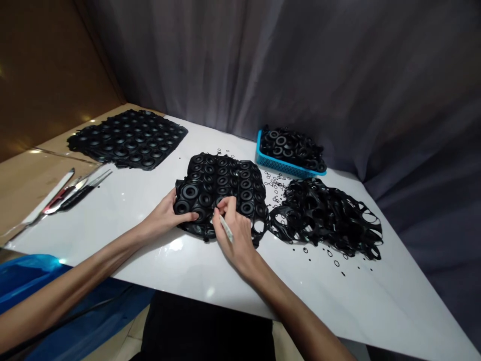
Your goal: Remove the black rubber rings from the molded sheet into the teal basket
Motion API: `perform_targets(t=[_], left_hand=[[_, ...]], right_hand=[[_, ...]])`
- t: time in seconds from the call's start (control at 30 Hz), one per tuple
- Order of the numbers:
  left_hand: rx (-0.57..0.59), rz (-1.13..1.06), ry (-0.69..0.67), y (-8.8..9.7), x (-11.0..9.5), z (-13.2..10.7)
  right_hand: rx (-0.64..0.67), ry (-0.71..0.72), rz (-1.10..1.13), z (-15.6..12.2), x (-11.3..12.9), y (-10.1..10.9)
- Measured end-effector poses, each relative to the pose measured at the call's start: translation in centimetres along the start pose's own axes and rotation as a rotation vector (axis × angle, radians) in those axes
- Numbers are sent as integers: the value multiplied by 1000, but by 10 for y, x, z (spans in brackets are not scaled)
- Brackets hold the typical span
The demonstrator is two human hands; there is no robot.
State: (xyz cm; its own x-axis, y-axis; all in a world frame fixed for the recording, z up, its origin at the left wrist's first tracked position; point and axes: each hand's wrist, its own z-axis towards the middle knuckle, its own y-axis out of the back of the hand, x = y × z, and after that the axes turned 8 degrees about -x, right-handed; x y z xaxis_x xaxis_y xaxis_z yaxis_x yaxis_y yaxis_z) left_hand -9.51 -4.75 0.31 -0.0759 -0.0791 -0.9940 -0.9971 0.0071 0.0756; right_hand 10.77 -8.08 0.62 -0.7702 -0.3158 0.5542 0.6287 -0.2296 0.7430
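Observation:
A black rubber sheet of moulded rings (pixel 225 185) lies on the white table (pixel 338 301) in front of me. My left hand (pixel 167 213) presses its near left edge, with the thumb laid on a ring. My right hand (pixel 233 228) is closed on a thin white tool (pixel 226 228), and its fingertips pinch at a ring near the sheet's front middle.
A second ring sheet (pixel 128 138) lies at the far left. A blue basket (pixel 289 165) full of loose rings stands at the back. A heap of black rubber scrap (pixel 326 215) lies right of the sheet, with tiny rings scattered around. Several hand tools (pixel 71 193) lie at left.

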Motion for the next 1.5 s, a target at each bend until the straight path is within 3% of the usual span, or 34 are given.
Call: perform_targets(t=[0.13,0.23,0.33,0.43,0.6,0.73,0.8,0.97,1.2,1.37,1.5], left_hand=[[79,-64,99,-1,-2,0],[120,-106,143,-3,-6,0],[139,-159,158,-4,-10,1],[234,-202,177,-6,-14,-1],[371,-271,246,-15,-16,-8],[346,-297,276,-15,-16,-6],[305,-325,291,-11,-17,-3],[340,-361,299,-4,-15,-1],[196,-399,296,-11,-7,-3],[160,-389,202,-17,-7,-5],[126,-424,212,-19,-9,-7]], right_hand=[[-2,48,-45,-1,1,-5],[-7,38,46,1,2,-5],[11,-70,222,6,-1,-4],[35,-192,353,13,-7,-3],[-13,-238,408,16,-12,-9],[5,-281,650,11,-13,-2],[-48,-258,718,9,-14,9],[-290,-98,493,10,-13,33],[-89,254,-29,6,4,14],[-119,232,21,2,3,14],[-186,307,84,-3,1,15]])
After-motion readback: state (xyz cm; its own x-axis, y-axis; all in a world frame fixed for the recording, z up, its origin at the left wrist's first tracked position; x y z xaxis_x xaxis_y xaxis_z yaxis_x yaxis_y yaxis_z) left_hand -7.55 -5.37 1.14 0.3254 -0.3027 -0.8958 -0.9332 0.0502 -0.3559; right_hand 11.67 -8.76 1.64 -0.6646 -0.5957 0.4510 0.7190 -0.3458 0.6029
